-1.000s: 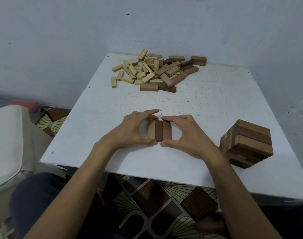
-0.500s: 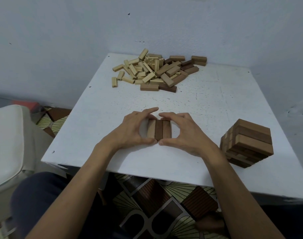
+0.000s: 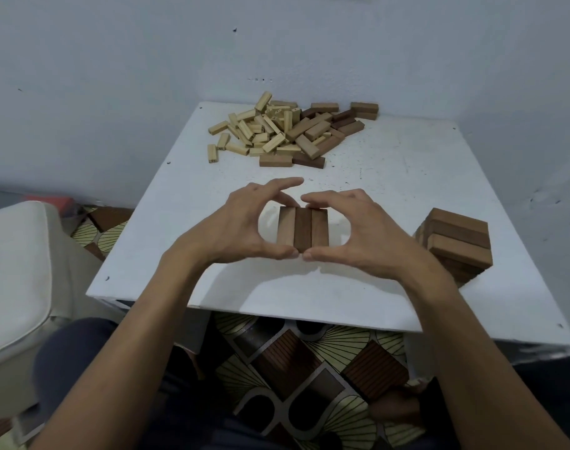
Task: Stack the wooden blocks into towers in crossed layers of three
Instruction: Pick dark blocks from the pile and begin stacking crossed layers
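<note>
White table (image 3: 407,190), square top, set in a wall corner, speckled with dark marks. Padded white seat (image 3: 14,271) off the table's edge at 9 o'clock. Patterned brown and cream floor (image 3: 309,368) shows under the near edge at 6 o'clock.

Loose pile of blocks (image 3: 290,131) at 12 o'clock on the table, close to the far edge: pale ones on its 9 o'clock side, darker brown ones toward 3 o'clock, lying at all angles, some on top of others.

Finished tower (image 3: 455,245) at 3 o'clock, several crossed layers of brown wood, apart from the hands.

Left hand (image 3: 231,228) and right hand (image 3: 371,232) meet at table centre, each curved into a half ring. The thumb tips press the near ends and the fingertips reach the far ends; both hands pinch the layer lengthwise. The left index finger is lifted, pointing to 3 o'clock.

Row of three blocks (image 3: 302,230) lies flat on the table between the hands, side by side and touching, long sides running 12 to 6. Left one light, middle one darkest, right one mid brown
</note>
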The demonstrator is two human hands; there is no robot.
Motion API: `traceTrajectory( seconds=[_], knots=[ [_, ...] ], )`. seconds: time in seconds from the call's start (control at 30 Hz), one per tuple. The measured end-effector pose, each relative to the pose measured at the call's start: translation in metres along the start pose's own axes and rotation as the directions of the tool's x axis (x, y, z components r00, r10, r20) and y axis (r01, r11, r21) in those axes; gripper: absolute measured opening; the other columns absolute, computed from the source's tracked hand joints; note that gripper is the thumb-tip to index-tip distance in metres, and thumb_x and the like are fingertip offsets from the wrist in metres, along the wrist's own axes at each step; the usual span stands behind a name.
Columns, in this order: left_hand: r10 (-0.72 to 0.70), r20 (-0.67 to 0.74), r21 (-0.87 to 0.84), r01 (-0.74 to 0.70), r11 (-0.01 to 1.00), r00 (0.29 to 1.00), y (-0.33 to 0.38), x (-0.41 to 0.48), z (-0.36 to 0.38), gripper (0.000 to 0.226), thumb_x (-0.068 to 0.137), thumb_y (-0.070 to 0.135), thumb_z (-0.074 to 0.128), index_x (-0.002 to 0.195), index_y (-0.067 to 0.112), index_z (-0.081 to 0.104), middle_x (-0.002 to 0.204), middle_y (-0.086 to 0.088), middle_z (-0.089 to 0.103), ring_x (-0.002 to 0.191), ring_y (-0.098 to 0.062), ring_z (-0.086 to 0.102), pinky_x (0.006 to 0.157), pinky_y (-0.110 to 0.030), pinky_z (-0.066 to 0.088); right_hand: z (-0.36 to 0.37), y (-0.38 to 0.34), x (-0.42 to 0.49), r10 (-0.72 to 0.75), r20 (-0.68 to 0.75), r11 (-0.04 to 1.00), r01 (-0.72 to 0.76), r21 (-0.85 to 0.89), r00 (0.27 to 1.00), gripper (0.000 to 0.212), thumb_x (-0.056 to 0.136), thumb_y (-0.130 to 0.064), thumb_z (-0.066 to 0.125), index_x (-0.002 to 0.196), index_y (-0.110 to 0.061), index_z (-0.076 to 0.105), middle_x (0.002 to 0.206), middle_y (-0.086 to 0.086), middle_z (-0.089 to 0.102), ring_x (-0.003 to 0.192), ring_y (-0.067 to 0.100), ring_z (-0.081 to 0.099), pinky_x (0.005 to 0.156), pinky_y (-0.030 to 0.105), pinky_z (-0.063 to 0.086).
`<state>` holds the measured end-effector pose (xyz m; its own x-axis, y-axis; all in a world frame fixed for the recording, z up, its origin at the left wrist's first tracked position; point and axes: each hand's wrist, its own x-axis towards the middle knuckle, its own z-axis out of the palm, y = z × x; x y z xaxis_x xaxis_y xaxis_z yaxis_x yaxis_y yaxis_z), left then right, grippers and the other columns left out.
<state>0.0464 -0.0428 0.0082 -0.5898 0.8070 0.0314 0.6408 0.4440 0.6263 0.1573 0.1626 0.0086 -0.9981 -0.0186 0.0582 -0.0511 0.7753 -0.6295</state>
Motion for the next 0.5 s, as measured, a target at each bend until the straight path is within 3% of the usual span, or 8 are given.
traceTrajectory(
  seconds=[0.17,0.3,0.5],
  knots=[
    [0.085,-0.004,-0.008,-0.085,0.996,0.996,0.033,0.011,-0.002,0.096,0.065,0.062,0.073,0.148,0.048,0.026,0.134,0.021,0.054,0.134,-0.011,0.039,0.113,-0.045,0.032,-0.035,-0.005,-0.022,0.014,-0.037,0.996,-0.017,-0.092,0.999,0.082,0.072,-0.053,0.079,0.142,-0.046,0.037,0.132,-0.022,0.051,0.124,-0.002,0.03,0.085,0.01,0.026],
    [0.149,0.0,-0.019,-0.149,0.989,0.989,0.059,0.028,0.004,0.097,0.067,0.056,0.078,0.149,0.044,0.027,0.135,0.021,0.053,0.134,-0.009,0.041,0.113,-0.045,0.033,-0.062,-0.002,-0.041,0.05,-0.067,0.988,-0.059,-0.143,0.997,0.084,0.071,-0.058,0.074,0.144,-0.046,0.035,0.135,-0.021,0.05,0.12,-0.003,0.028,0.09,0.024,0.028],
    [0.217,0.038,-0.05,-0.215,0.975,0.975,0.101,0.061,0.032,0.095,0.068,0.05,0.079,0.149,0.042,0.028,0.131,0.017,0.057,0.132,-0.008,0.041,0.111,-0.04,0.033,-0.098,0.024,-0.078,0.134,-0.123,0.981,-0.149,-0.125,0.983,0.082,0.073,-0.053,0.077,0.143,-0.044,0.036,0.132,-0.022,0.05,0.12,0.0,0.031,0.086,0.021,0.032]
  ],
)
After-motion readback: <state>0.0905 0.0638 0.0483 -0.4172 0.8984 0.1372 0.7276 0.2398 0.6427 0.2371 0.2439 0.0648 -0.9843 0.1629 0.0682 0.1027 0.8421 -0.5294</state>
